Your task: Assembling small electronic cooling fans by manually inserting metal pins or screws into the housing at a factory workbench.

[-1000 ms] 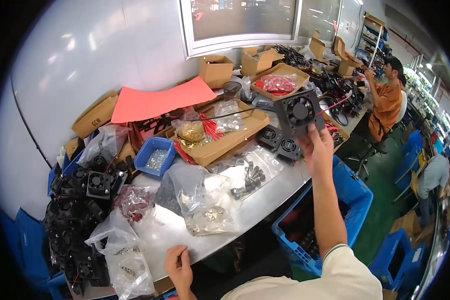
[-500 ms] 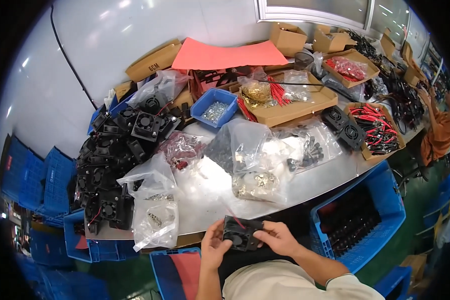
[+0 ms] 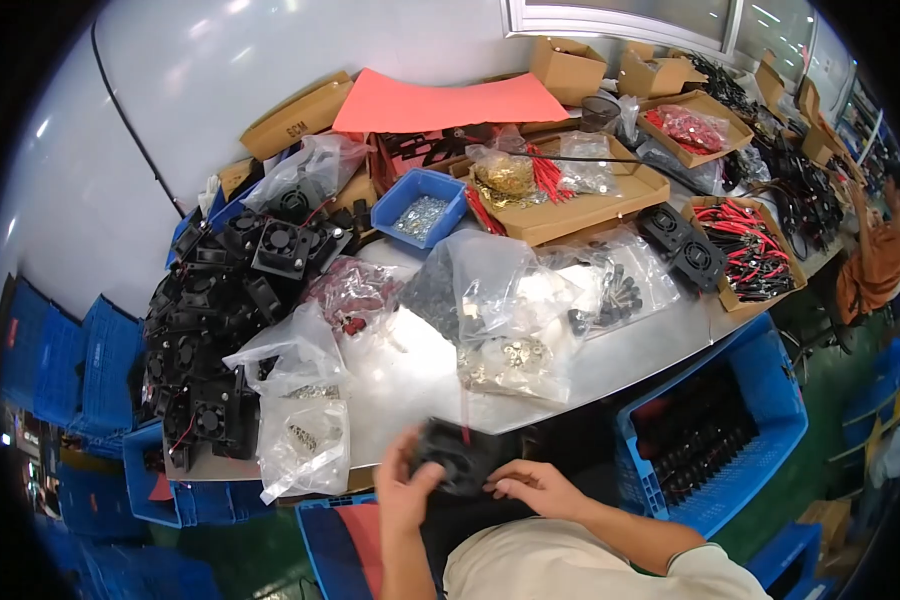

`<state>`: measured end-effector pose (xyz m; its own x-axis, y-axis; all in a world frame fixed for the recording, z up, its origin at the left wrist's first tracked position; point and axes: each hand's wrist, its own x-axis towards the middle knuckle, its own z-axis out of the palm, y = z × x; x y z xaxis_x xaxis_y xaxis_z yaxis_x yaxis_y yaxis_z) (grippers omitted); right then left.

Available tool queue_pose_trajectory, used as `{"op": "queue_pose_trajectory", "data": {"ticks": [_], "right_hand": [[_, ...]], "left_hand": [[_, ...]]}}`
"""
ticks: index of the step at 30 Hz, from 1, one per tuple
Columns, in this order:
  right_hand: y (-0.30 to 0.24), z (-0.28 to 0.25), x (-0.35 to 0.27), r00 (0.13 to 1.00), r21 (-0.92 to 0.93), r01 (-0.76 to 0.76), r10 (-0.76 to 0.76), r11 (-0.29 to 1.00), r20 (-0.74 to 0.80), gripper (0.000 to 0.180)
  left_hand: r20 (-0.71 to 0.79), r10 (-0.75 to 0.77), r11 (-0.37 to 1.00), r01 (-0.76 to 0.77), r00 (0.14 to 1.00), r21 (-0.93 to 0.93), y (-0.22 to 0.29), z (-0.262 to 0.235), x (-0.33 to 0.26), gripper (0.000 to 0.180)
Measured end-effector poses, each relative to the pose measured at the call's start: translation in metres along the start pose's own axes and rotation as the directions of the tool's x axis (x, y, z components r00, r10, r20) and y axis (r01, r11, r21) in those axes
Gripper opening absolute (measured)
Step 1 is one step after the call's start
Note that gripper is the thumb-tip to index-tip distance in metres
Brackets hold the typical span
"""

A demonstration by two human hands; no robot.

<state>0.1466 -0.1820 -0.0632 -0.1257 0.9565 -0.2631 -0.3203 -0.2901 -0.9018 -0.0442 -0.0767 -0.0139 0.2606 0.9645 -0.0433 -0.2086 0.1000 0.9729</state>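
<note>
Just past the table's front edge, my left hand (image 3: 407, 488) grips a black cooling fan (image 3: 458, 458) by its left side, thumb across its face. The fan is slightly blurred, and a thin red wire rises from its top. My right hand (image 3: 545, 490) is at the fan's lower right corner, thumb and fingertips drawn together in a pinch. Whether something small is between those fingertips, or whether they touch the fan, I cannot make out. Nearest on the table are a clear bag of small metal parts (image 3: 515, 368) and another plastic bag (image 3: 308, 440) with metal pieces.
A heap of black fans (image 3: 205, 330) covers the table's left end. Behind stand a blue bin (image 3: 420, 205) of small hardware and a cardboard tray (image 3: 595, 215). A blue crate (image 3: 710, 430) with black parts is at the right. Another person (image 3: 870, 265) works at far right.
The fan has shifted slightly left and up in my left hand, and its tilt has changed. My right hand has slid from the fan's face to its lower right corner.
</note>
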Motion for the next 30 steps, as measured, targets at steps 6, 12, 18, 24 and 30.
{"op": "queue_pose_trajectory", "data": {"ticks": [6,12,18,24,30], "right_hand": [[0.069,0.054,0.032,0.502,0.064,-0.789,0.581,0.611,0.641,0.064],[0.076,0.126,0.044,0.195,-0.018,-0.822,0.311,0.569,0.930,0.066],[0.086,0.131,0.043,0.076,0.051,-0.929,0.055,0.366,0.996,0.063],[0.038,0.092,0.067,0.304,0.082,-0.875,0.409,0.477,0.860,0.076],[0.027,0.088,0.066,0.611,-0.019,-0.648,0.534,0.762,0.585,0.071]], "left_hand": [[-0.155,0.648,0.727,-0.666,0.746,-0.167,0.143,0.026,0.090,0.082],[-0.173,0.715,0.380,-0.584,0.677,-0.717,0.219,0.023,0.106,0.043],[-0.063,0.758,0.384,-0.521,0.650,-0.762,0.209,0.010,0.105,0.041],[-0.336,0.575,0.573,-0.661,0.746,-0.485,0.168,0.012,0.097,0.059],[-0.185,0.365,0.849,-0.408,0.912,-0.336,0.083,0.020,0.081,0.059]]}}
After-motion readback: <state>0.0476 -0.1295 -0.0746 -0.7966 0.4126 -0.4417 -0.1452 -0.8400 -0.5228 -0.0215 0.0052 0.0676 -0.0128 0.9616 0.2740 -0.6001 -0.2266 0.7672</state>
